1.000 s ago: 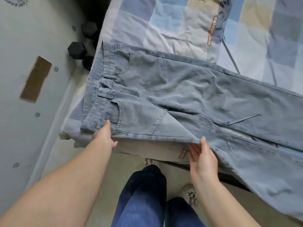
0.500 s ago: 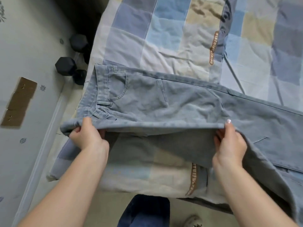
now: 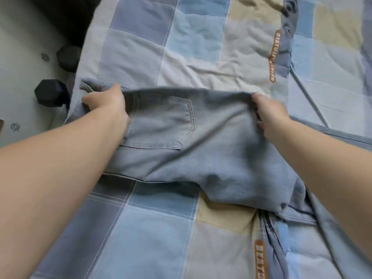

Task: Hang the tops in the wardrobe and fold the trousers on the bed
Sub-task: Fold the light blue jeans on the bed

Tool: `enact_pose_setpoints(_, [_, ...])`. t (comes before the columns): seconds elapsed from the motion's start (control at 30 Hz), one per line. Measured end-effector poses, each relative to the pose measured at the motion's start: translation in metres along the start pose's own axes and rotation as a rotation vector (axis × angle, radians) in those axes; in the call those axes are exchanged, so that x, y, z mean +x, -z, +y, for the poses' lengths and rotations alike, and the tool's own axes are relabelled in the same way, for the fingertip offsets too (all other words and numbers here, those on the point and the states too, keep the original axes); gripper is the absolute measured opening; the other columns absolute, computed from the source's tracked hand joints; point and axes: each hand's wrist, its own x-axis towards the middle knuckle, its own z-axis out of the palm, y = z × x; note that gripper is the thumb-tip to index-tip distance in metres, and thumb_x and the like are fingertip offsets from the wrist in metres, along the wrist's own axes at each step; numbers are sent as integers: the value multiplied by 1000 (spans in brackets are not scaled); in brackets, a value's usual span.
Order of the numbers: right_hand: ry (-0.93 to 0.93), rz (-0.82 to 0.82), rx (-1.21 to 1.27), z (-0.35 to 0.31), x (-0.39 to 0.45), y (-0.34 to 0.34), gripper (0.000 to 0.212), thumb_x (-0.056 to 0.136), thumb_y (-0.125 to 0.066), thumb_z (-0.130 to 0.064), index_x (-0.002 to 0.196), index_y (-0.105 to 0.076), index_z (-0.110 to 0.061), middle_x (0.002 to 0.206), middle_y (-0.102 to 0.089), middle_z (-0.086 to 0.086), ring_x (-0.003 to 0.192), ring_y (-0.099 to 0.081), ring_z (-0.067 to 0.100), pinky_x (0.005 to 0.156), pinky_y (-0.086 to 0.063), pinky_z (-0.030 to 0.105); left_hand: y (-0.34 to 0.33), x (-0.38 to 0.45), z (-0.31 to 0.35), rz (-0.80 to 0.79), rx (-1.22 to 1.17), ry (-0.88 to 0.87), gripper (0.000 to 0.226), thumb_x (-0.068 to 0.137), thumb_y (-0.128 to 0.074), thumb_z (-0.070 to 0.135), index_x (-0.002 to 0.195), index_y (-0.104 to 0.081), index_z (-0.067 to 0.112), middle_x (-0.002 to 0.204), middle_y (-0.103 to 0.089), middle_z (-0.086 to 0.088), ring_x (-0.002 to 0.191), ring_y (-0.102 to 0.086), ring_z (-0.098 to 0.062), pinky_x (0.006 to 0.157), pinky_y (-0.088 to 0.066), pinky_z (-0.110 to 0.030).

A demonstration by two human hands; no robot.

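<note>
Light blue jeans (image 3: 201, 146) lie across the checked bed cover (image 3: 161, 228), folded lengthwise so that a back pocket faces up. My left hand (image 3: 106, 103) grips the waistband end at the bed's left edge. My right hand (image 3: 269, 113) grips the folded upper layer farther along, near the crotch. Both hands hold that layer's far edge over the layer beneath. The legs run off to the right under my right forearm and out of view.
Two dark hexagonal dumbbells (image 3: 50, 93) sit on the pale floor (image 3: 22, 73) just left of the bed. A dark gap lies between the bed and the wall at the top left. The bed cover stretches far and right of the jeans.
Both hands lifted the near half of the jeans and carried it away from me over the far half, so the back pocket now faces up. The view has moved forward over the bed.
</note>
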Motion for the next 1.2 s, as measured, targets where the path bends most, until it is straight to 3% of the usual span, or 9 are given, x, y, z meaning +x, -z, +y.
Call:
enact_pose_setpoints(0.07, [51, -139, -46, 6, -2, -5, 38, 87, -58, -45, 118, -63, -23, 108, -57, -4, 102, -51, 16, 86, -43, 25, 2, 2, -8, -150, 133, 35, 16, 81, -59, 32, 81, -46, 24, 102, -56, 1, 88, -52, -20, 78, -47, -29])
enact_pose_setpoints(0.2, [168, -202, -107, 15, -23, 16, 38, 92, -55, -39, 127, -60, -24, 93, -56, -14, 85, -50, 3, 75, -41, 20, -4, -22, -12, -72, 157, -97, 27, 84, -57, 24, 107, -43, 19, 90, -48, 2, 71, -49, -18, 57, -40, -16])
enact_pose_setpoints(0.33, [169, -196, -30, 41, -59, 72, 28, 93, -57, -30, 119, -63, -25, 114, -62, -10, 103, -54, 5, 95, -45, 25, -4, -84, -21, -150, 351, -493, 45, 83, -58, 20, 126, -46, 15, 118, -51, -1, 108, -52, -15, 93, -40, -22])
enact_pose_setpoints(0.43, [209, -160, -128, 78, -81, 141, 27, 93, -56, -24, 119, -64, -21, 114, -65, -6, 101, -56, 4, 87, -42, 14, -9, -152, -41, -318, 344, -574, 38, 87, -57, 12, 123, -51, 9, 110, -56, -1, 94, -54, -5, 84, -39, -8])
enact_pose_setpoints(0.63, [115, -126, -310, 184, -105, 312, 24, 92, -57, -25, 115, -64, -25, 116, -64, 0, 111, -57, 12, 99, -43, 31, -18, -313, -134, -566, 338, -266, 12, 90, -58, 11, 98, -57, 20, 84, -60, 0, 76, -56, -13, 75, -46, -30])
enact_pose_setpoints(0.8, [150, -219, -704, 279, -118, 423, 33, 90, -61, -25, 122, -63, -17, 127, -60, 8, 123, -50, 24, 101, -36, 33, -26, -444, -228, -651, 355, 18, 14, 93, -55, 8, 88, -54, 21, 81, -57, -2, 66, -52, -10, 61, -41, -22])
enact_pose_setpoints(1.03, [216, -425, -992, 383, -126, 495, 57, 89, -59, -27, 143, -40, -25, 151, -34, 3, 135, -36, 24, 110, -34, 38, -46, -551, -343, -617, 347, 519, 5, 96, -54, 21, 99, -56, 17, 109, -52, 2, 116, -45, -13, 95, -39, -34])
enact_pose_setpoints(1.13, [257, -409, -1043, 411, -122, 500, 66, 89, -58, -25, 148, -30, -26, 156, -22, 3, 139, -27, 27, 111, -31, 40, -48, -574, -373, -598, 445, 537, 30, 94, -58, 22, 123, -51, 16, 115, -47, 0, 114, -42, -17, 95, -38, -37])
enact_pose_setpoints(1.2, [301, -397, -1077, 427, -118, 499, 70, 89, -60, -30, 149, -25, -25, 159, -14, 4, 143, -19, 25, 114, -24, 39, -49, -580, -386, -592, 461, 540, 9, 94, -58, 22, 101, -57, 17, 108, -50, -2, 102, -49, -14, 97, -39, -38])
